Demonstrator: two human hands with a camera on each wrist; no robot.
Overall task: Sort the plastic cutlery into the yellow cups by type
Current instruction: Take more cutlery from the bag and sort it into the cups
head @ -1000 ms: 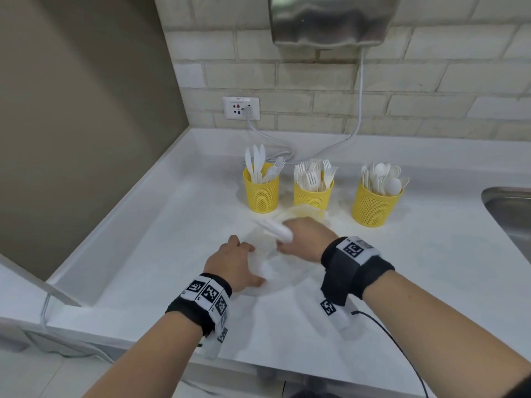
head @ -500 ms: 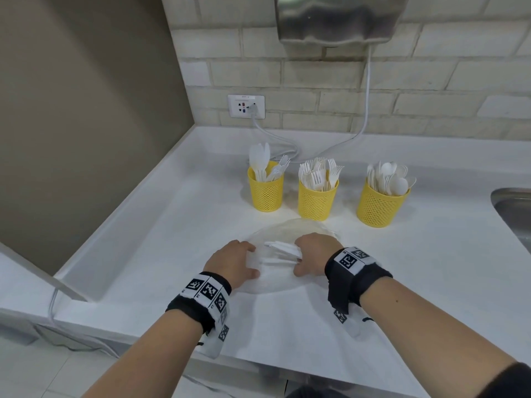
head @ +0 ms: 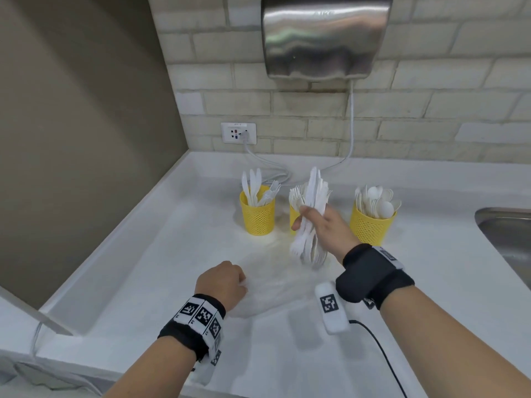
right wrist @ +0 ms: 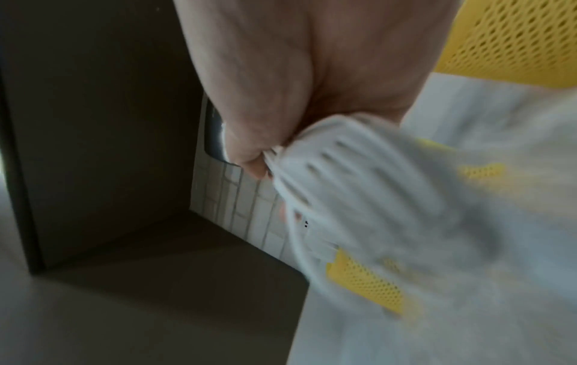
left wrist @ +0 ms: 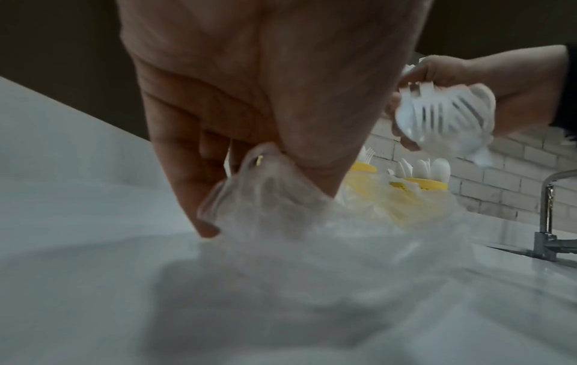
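My right hand [head: 317, 225] grips a thick bundle of white plastic cutlery [head: 311, 214], held upright in front of the middle yellow cup [head: 293, 216]; fork tines point down, as the left wrist view shows on the bundle [left wrist: 443, 116]. The same bundle [right wrist: 359, 177] fills the right wrist view, blurred. My left hand [head: 222, 282] pinches the edge of a clear plastic bag [head: 273, 285] lying on the counter; in the left wrist view the bag [left wrist: 274, 197] bunches under the thumb. The left yellow cup [head: 257, 216] holds knives and forks, the right yellow cup [head: 370, 228] holds spoons.
The white counter [head: 143, 268] has a raised lip at left and a steel sink [head: 508, 234] at right, with a tap [left wrist: 546, 217]. A hand dryer [head: 324, 35] hangs on the brick wall; its cord [head: 352, 130] runs to a socket [head: 238, 133] behind the cups.
My right hand has lifted the cutlery bundle out of the bag and raised it upright toward the middle cup. The left hand stayed on the bag and curled onto its edge.
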